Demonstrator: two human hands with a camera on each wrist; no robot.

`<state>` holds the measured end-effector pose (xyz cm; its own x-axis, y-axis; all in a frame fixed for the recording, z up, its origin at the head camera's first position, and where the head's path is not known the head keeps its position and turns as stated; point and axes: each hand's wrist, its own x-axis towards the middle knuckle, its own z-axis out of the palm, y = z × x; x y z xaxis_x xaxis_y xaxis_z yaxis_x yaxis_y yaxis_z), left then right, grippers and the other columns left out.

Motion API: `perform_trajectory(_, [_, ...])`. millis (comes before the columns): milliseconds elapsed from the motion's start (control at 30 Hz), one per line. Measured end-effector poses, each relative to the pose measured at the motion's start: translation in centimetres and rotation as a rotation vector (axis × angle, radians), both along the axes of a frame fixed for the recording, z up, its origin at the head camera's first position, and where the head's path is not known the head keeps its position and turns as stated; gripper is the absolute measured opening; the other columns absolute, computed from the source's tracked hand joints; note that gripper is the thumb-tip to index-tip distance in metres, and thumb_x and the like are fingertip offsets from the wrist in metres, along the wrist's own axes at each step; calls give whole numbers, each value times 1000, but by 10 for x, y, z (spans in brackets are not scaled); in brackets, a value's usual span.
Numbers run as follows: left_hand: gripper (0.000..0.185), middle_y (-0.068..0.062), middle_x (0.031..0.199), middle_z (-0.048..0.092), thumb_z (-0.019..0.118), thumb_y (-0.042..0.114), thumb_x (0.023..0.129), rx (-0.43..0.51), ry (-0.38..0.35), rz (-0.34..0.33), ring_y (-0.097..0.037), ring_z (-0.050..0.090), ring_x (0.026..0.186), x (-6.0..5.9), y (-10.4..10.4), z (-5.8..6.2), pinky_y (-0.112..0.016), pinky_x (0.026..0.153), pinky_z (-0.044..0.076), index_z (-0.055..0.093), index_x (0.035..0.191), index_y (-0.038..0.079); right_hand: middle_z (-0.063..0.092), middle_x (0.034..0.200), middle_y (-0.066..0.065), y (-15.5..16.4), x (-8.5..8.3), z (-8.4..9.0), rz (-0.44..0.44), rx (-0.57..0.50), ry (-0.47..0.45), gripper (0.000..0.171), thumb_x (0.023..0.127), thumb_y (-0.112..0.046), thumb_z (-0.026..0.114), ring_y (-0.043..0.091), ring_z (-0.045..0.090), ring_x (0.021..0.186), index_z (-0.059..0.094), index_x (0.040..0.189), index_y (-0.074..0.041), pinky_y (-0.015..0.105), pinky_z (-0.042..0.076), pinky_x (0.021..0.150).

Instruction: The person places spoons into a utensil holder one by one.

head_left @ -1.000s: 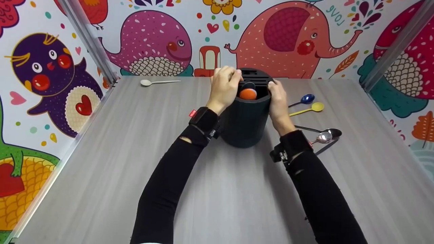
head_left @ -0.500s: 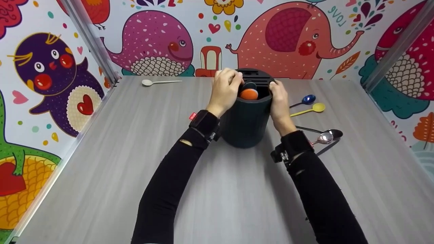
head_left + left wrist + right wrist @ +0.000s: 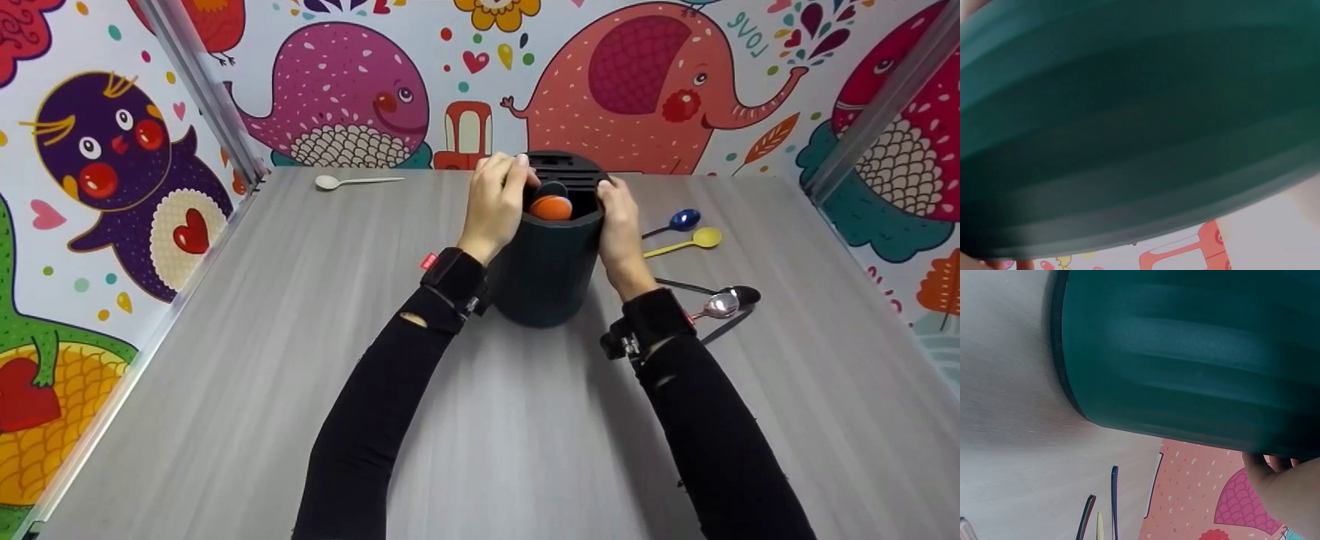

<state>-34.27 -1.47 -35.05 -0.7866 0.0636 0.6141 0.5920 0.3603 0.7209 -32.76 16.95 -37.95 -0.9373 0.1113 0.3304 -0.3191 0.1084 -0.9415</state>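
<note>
A dark green, ribbed utensil holder [image 3: 547, 274] stands upright on the table, gripped at its top by both hands. My left hand [image 3: 491, 206] holds the left side of the rim, fingers bent over the edge. On the opposite side, my right hand [image 3: 620, 232] has its thumb at the rim and its fingers around the far wall. A slotted black insert [image 3: 566, 166] covers the rear of the opening. From the front compartment peeks an orange rounded head [image 3: 551, 208], with a black rounded head [image 3: 553, 188] behind it; their lower parts are hidden. Green wall [image 3: 1140, 112] fills the left wrist view.
Right of the holder lie a blue spoon [image 3: 684, 220], a yellow spoon [image 3: 706, 238], a silver spoon [image 3: 722, 304] and a black spoon [image 3: 745, 294], partly behind the right arm. A white spoon [image 3: 327, 182] lies back left. Patterned wall panels [image 3: 480, 75] enclose the table.
The fingers of my left hand have shifted slightly on the rim. The holder and the right hand stay in place, and the head view has turned a little.
</note>
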Motion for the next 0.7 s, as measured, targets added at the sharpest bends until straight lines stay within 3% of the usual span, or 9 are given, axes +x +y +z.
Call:
perform_trajectory(233, [43, -10, 101, 68, 39, 17, 108, 45, 12, -22, -23, 56, 105, 2, -1, -3, -26, 97, 38, 74, 87, 2, 51, 137, 12, 1, 0, 0, -2, 32, -9, 52, 106, -35, 35, 18, 46, 121, 48, 142, 0, 32, 35, 108])
perform_trajectory(700, [39, -10, 112, 71, 41, 19, 108, 33, -29, -88, -21, 58, 112, 5, -10, -1, -26, 101, 41, 72, 93, 2, 53, 133, 11, 0, -1, 0, -28, 29, -3, 48, 105, -30, 35, 17, 48, 117, 51, 138, 1, 29, 35, 105])
